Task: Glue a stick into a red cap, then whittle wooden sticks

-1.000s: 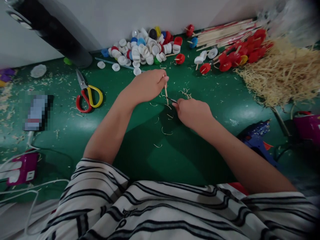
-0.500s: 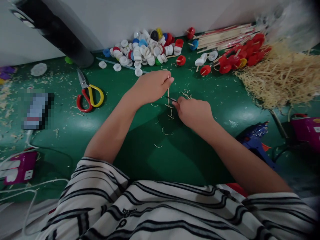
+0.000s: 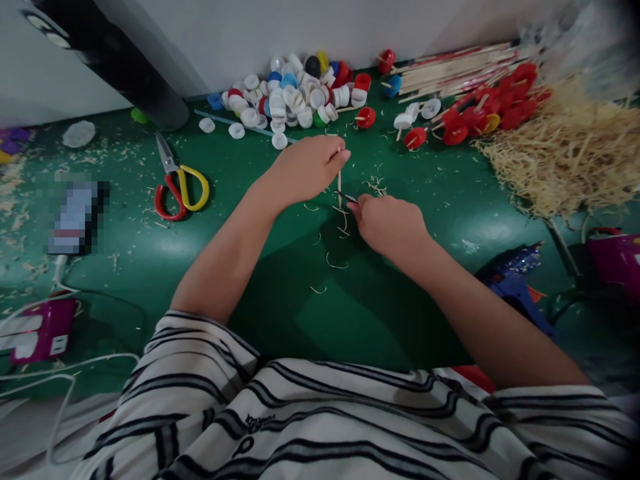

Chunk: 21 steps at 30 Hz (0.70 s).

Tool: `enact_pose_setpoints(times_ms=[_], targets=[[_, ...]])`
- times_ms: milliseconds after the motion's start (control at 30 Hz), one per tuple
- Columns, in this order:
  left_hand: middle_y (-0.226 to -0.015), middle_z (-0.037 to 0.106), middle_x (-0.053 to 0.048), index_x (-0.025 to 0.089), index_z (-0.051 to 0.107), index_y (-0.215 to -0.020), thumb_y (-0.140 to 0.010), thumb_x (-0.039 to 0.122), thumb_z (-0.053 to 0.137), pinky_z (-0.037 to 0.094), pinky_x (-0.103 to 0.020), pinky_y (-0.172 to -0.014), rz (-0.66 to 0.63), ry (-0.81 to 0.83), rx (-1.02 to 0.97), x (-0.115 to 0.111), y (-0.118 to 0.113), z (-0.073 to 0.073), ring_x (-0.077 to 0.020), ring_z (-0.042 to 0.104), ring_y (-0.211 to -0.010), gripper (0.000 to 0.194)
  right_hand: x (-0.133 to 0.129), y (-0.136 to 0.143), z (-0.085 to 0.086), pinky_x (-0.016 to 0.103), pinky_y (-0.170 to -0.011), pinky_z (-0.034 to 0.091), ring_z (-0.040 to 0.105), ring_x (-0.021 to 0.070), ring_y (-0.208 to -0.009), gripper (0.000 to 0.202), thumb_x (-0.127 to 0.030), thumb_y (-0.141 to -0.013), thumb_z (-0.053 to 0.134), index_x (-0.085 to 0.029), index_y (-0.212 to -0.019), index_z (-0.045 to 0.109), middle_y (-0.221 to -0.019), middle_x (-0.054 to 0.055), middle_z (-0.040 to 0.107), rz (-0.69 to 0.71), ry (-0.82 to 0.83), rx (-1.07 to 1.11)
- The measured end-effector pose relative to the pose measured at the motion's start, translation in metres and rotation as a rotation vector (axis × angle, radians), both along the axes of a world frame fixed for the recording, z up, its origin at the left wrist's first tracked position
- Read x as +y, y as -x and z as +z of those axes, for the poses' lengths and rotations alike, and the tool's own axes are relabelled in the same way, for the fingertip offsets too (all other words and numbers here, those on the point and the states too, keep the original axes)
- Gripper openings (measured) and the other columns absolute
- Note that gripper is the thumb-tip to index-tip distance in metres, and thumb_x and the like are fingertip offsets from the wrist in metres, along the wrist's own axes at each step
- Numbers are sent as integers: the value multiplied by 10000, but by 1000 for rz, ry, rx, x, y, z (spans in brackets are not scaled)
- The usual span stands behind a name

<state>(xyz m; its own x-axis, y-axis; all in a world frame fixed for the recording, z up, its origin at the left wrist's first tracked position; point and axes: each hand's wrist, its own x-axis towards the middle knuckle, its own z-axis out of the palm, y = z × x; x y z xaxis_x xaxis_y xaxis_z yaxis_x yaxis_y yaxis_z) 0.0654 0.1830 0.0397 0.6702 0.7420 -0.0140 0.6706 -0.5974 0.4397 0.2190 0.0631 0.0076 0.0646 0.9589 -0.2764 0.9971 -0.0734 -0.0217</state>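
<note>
My left hand (image 3: 313, 167) is closed on a thin wooden stick (image 3: 340, 181) that points down toward the green table (image 3: 280, 300). My right hand (image 3: 393, 219) is closed around a small knife (image 3: 349, 198); only a short dark blade shows, its handle hidden in the fist. The blade lies against the stick's lower part. Thin curled wood shavings (image 3: 336, 262) are scattered on the table below and beside the hands.
Behind the hands lie a pile of bottle caps (image 3: 300, 100), red caps on sticks (image 3: 470, 123) and a bundle of sticks (image 3: 455, 67). Scissors (image 3: 183, 190) and a phone (image 3: 75, 217) are at left. Straw-like shavings (image 3: 575, 153) and a blue glue gun (image 3: 515, 283) are at right.
The view has shifted slightly, so most things sit a little differently in the picture. Both hands keep their holds, with the blade still at the stick.
</note>
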Motion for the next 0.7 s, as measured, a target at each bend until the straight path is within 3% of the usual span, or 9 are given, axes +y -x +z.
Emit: enact_pose_setpoints(times_ms=[133,400,700], targets=[[-795,612,-67,230,547,-809,-1088,403,414,476,-376,-825,-12,9,-1,-4,-1,4,-254,655,-867,354,-6,3,3,342,-681,379,759,312,-938,525,-374,-1137,254,-154,-1265,713,-1000,200,788,39,34,-58],[-698,557,-56,248,521,-749,-1072,437,444,471,-380,-763,-25,-21,-33,-4,-5,2,-244,618,-781,383,-6,-2,2,348,-682,383,751,308,-926,544,-423,-1128,254,-180,-1267,719,-1023,197,793,48,18,-38],[-709,570,-58,244,503,-739,-1087,416,408,437,-391,-717,-35,-11,-29,-6,-6,3,-241,614,-757,399,5,-4,8,345,-676,347,731,296,-883,581,-488,-1141,233,-173,-1309,691,-1035,191,790,-24,-112,-40]])
